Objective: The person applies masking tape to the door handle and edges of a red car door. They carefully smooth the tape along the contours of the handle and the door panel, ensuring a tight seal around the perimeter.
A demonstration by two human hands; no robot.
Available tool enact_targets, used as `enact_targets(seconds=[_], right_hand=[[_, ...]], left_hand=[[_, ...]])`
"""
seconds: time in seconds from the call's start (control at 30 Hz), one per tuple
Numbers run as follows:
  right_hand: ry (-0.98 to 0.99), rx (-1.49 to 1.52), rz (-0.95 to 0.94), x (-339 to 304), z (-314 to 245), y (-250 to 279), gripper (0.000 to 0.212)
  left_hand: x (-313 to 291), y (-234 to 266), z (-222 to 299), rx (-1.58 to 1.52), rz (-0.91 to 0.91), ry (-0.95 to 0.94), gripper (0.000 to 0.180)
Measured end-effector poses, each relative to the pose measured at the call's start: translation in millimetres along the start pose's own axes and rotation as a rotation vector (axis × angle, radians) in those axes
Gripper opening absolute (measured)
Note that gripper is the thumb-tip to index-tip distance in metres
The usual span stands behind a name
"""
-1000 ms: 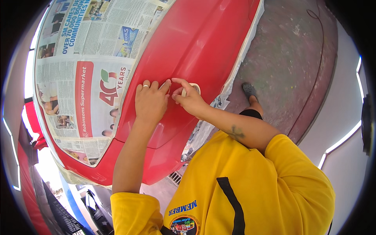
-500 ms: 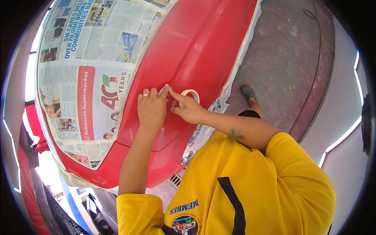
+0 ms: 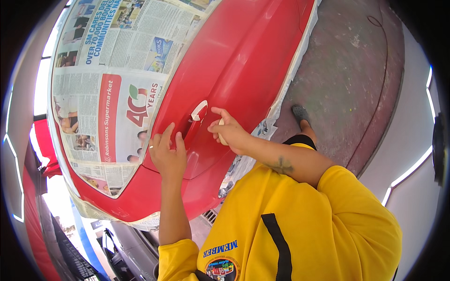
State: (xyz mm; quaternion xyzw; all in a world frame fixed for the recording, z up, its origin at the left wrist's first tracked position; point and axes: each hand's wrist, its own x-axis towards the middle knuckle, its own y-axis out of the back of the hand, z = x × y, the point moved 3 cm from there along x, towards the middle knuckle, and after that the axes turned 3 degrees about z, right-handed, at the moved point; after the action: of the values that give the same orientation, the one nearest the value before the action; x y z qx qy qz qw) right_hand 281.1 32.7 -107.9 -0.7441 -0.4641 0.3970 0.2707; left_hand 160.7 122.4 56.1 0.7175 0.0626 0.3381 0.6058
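Note:
A red car door (image 3: 234, 70) lies before me, with a door handle (image 3: 193, 125) between my hands. Pale masking tape (image 3: 199, 110) covers the far end of the handle. My left hand (image 3: 168, 155) is open, its fingers apart, over the red panel just left of the handle's near end. To the right of the handle, my right hand (image 3: 234, 135) grips a cream roll of masking tape (image 3: 222, 133), seen nearly edge-on, with the index finger stretched out. Whether either hand touches the door I cannot tell.
Newspaper (image 3: 84, 103) masks the car's windows on the left, edged with tape. More paper (image 3: 234, 168) lines the door's lower edge. At the right is a stained floor (image 3: 342, 79) with a thin cable (image 3: 386, 56). A dark vehicle (image 3: 133, 248) stands behind at lower left.
My hands have drawn apart from the handle, the left back toward me and leftward. The taped handle, hidden before, now shows. The tape roll has turned from face-on to edge-on in my right hand.

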Motion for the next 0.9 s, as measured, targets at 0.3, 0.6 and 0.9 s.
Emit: enact_targets(seconds=[0.3,0.6,0.9], right_hand=[[-0.035,0.079,-0.070,-6,5,-5,0.082],[-0.032,-0.052,-0.070,-1,11,-1,0.098],[0.016,-0.875,-0.140,-47,-14,28,0.068]], left_hand=[[-83,17,-14,-0.098,-0.057,0.228,0.036],[-83,12,1,-0.108,-0.034,0.241,0.039],[-145,-8,10,-0.382,-0.298,0.558,0.033]])
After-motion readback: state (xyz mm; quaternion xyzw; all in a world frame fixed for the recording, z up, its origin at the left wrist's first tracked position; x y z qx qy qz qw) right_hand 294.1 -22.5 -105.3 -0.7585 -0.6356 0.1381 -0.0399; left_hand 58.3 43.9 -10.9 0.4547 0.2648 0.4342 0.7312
